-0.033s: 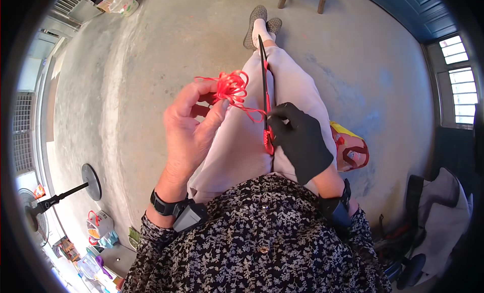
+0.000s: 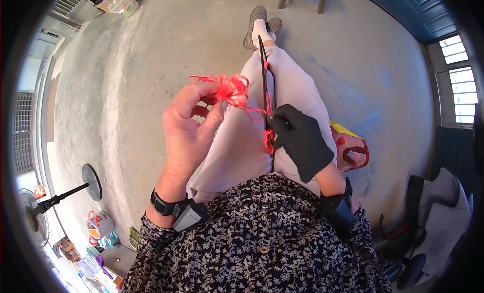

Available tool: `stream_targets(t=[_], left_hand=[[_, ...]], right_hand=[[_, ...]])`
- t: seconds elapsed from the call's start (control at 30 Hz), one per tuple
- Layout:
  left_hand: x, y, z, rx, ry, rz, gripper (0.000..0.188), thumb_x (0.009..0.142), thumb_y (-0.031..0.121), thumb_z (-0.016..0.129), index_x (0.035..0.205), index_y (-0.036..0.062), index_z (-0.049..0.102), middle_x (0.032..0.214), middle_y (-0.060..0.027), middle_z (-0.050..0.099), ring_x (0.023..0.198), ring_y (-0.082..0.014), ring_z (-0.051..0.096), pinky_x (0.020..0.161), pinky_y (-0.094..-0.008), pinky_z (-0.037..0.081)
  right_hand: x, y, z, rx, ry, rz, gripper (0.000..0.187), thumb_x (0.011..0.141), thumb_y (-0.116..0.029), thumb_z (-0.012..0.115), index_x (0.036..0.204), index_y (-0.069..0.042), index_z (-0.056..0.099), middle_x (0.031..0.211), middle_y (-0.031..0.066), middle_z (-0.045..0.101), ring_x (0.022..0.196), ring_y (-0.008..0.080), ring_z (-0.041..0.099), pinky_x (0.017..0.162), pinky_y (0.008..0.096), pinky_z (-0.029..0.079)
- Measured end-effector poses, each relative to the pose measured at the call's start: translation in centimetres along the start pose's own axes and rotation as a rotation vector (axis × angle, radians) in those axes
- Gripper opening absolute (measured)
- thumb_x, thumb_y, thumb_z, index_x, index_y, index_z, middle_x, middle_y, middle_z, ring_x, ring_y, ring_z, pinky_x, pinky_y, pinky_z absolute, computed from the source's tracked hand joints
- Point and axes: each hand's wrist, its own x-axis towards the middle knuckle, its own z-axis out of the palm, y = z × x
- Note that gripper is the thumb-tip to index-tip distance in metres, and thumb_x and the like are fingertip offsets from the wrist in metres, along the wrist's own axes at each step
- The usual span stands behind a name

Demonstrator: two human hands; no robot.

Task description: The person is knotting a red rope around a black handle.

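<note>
My left hand (image 2: 189,124) is closed, pinching a looped bundle of shiny red cord (image 2: 233,90) between thumb and fingers. The bundle is smeared by motion, and loose strands stick out to its left. One strand runs right to a long, thin black strip (image 2: 263,74) standing between my thighs. Red knotted cordwork (image 2: 268,141) covers the strip's near end, and more red shows along its side. My right hand (image 2: 300,139), in a black glove, is closed beside the strip, fingertips pinched where the strand arrives. The exact grip is partly hidden by the glove.
A red and yellow bag (image 2: 351,149) rests on the floor beside my right thigh. To the left are a black stand with a round base (image 2: 92,182) and a white bucket (image 2: 100,223). A grey padded seat (image 2: 443,212) is at the right; wooden stool legs (image 2: 321,2) stand ahead.
The red bundle has shifted slightly and blurred, its loops spreading and a loose strand moving left. My right hand has barely moved.
</note>
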Motion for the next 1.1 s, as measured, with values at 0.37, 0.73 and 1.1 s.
stream_targets(t=[0.37, 0.73, 1.1], left_hand=[[-2.2, -4.3, 3.7, 0.597, -0.377, 0.334, 0.029, 0.068, -0.003, 0.064, 0.095, 0.007, 0.061, 0.099, -0.0091, 0.062, 0.083, -0.03, 0.063, 0.067, -0.0371, 0.054], [-1.7, -1.6, 1.1, -0.46, -0.344, -0.288, 0.052, 0.09, 0.022, 0.064, 0.133, -0.0005, 0.045, 0.11, -0.015, 0.063, 0.092, -0.0176, 0.062, 0.077, -0.0276, 0.052], [-2.7, -0.4, 3.0, -1.636, -0.256, -0.837, 0.058, 0.091, 0.045, 0.053, 0.128, 0.0009, 0.048, 0.122, -0.0216, 0.056, 0.114, -0.0324, 0.056, 0.081, -0.0388, 0.052]], right_hand=[[0.8, 1.8, -0.5, -0.46, -0.202, -0.143, 0.024, 0.086, -0.011, 0.061, 0.109, -0.006, 0.062, 0.078, 0.0075, 0.066, 0.062, 0.0132, 0.062, 0.057, 0.028, 0.049], [-2.4, -2.4, -6.6, 0.56, 0.221, -0.209, 0.024, 0.093, -0.02, 0.059, 0.103, 0.002, 0.064, 0.114, 0.0096, 0.065, 0.087, 0.0173, 0.064, 0.089, 0.034, 0.047], [-6.0, -0.9, -8.8, 1.371, -0.058, -0.062, 0.03, 0.098, -0.034, 0.047, 0.091, -0.008, 0.059, 0.087, 0.0058, 0.063, 0.066, 0.0182, 0.06, 0.071, 0.0379, 0.052]])
